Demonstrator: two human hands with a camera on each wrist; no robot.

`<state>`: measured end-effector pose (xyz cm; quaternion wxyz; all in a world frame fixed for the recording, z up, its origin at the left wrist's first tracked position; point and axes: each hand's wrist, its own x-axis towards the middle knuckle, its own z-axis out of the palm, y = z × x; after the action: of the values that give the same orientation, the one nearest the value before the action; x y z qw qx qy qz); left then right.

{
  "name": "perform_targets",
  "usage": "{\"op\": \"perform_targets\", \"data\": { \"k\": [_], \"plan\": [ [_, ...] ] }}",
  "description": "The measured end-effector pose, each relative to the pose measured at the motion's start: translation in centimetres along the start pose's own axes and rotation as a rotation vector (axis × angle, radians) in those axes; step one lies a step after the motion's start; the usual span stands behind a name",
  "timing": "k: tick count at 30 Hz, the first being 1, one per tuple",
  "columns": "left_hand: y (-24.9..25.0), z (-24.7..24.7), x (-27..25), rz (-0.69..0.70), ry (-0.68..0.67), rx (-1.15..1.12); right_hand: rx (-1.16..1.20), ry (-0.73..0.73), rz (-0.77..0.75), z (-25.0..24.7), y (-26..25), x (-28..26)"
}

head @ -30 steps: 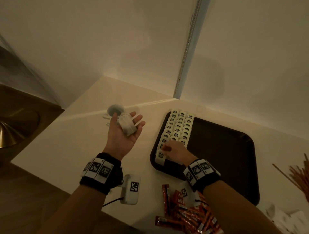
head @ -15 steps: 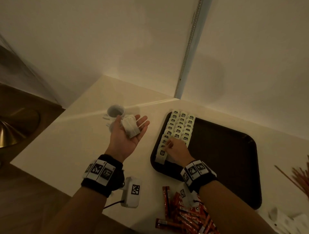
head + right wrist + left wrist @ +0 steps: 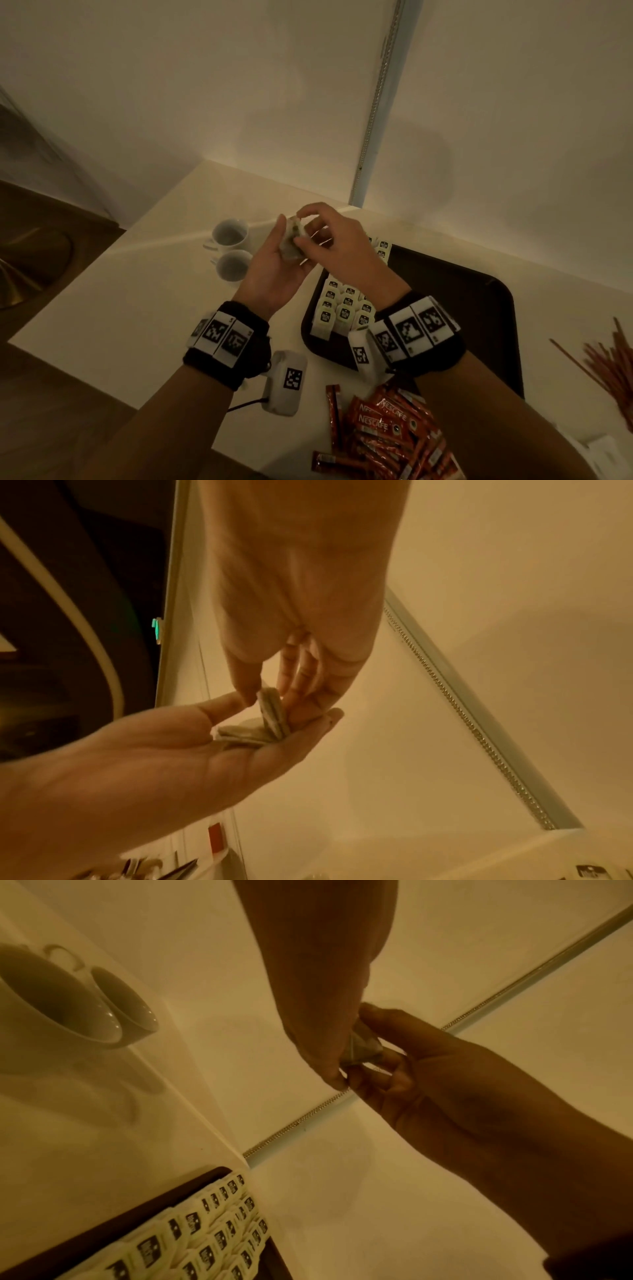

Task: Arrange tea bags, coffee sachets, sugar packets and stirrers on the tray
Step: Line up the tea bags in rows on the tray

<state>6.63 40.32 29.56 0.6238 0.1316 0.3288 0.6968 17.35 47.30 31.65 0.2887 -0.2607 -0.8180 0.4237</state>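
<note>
My left hand (image 3: 287, 253) is palm up over the table's left part and cradles a small stack of tea bags (image 3: 290, 240), thumb against its edge. My right hand (image 3: 300, 228) reaches over it and pinches one tea bag (image 3: 270, 712) between thumb and fingers, tilting it up off the stack (image 3: 246, 731). Below them the dark tray (image 3: 462, 301) carries rows of tea bags (image 3: 344, 310) along its left side. Red coffee sachets (image 3: 387, 428) lie in a loose heap at the front edge. Brown stirrers (image 3: 609, 370) lie at the far right.
Two white cups (image 3: 230, 233) (image 3: 233, 265) stand left of the hands. A white device with a marker (image 3: 286, 382) hangs below my left wrist. White packets (image 3: 603, 452) lie at the bottom right. The wall is close behind the table.
My right hand has left the rows on the tray and come up to the left palm, where it now pinches a tea bag. The left hand has shifted slightly right.
</note>
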Motion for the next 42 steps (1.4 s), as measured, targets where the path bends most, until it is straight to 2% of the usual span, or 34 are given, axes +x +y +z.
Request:
{"op": "perform_targets", "data": {
  "k": [5,10,14,22,27,35,42],
  "plan": [
    [-0.1,0.3,0.4,0.083,0.026,0.042,0.045,0.052,0.041,-2.8,-0.6,0.3],
    [-0.3,1.5,-0.2,0.138,-0.036,0.134,0.044,0.118,0.045,-4.3,-1.1,0.7],
    [-0.6,2.6,-0.1,0.248,0.046,0.375,0.06,0.144,-0.013,-5.2,-2.0,1.0],
    [0.1,3.8,-0.1,0.443,0.135,0.404,0.192,0.13,-0.042,-6.5,-3.3,1.4],
    [0.4,3.9,-0.1,0.447,0.125,0.403,0.276,0.121,0.044,-6.8,-3.7,1.2],
    [0.3,4.1,-0.4,0.434,0.084,0.407,0.295,0.105,0.052,-6.8,-3.9,1.3],
    [-0.1,3.8,-0.3,0.419,0.111,0.39,0.14,0.124,0.023,-6.9,-4.0,1.3]
  ]
}}
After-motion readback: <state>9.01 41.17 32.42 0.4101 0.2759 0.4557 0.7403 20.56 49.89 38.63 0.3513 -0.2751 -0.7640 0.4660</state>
